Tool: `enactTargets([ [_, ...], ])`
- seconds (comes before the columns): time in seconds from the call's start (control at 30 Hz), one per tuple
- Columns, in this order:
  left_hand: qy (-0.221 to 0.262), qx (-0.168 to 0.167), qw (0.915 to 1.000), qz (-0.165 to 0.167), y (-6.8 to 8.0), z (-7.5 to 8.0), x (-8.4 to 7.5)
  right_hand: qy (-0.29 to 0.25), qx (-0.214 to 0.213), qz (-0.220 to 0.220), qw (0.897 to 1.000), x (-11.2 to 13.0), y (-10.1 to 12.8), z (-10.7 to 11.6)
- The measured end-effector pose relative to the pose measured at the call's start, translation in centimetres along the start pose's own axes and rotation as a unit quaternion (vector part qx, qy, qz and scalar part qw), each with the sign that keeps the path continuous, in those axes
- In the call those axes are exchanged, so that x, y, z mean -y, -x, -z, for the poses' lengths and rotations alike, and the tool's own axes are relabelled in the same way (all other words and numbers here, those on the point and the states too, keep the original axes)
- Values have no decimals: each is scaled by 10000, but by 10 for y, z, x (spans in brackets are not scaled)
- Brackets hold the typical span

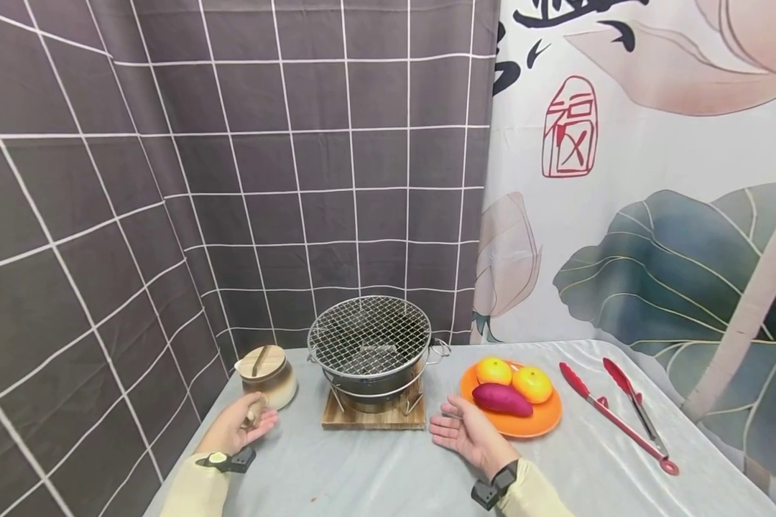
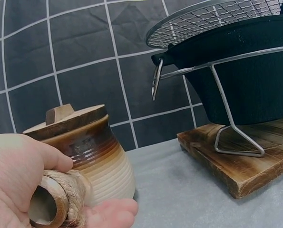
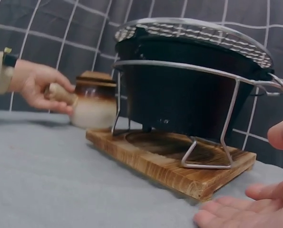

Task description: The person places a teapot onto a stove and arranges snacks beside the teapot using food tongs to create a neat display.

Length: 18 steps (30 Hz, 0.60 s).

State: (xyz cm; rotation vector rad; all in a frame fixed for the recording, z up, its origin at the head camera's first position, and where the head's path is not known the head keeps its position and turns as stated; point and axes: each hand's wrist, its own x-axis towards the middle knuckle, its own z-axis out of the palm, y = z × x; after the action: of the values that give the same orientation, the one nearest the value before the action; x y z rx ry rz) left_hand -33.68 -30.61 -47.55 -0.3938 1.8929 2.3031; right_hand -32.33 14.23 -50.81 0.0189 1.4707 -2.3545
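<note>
My left hand curls round the rope-wound handle of the ceramic pot, near the table's left edge, wooden lid on. My right hand lies palm up, fingers relaxed, holding nothing, just before the orange plate. Between them the table is bare. Farther back stands the grill on its wooden board, likely guarding the table from heat.
</note>
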Motion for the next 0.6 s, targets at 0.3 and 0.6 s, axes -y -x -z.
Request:
enactTargets([
  [0.3, 49, -191, 9998, 91, 0, -2, -2, -675, 244, 30, 9974, -12, 4, 0],
  [0.6, 40, -228, 9995, 215, 1, -2, -1, -1274, 556, 231, 9900, -20, 6, -10],
])
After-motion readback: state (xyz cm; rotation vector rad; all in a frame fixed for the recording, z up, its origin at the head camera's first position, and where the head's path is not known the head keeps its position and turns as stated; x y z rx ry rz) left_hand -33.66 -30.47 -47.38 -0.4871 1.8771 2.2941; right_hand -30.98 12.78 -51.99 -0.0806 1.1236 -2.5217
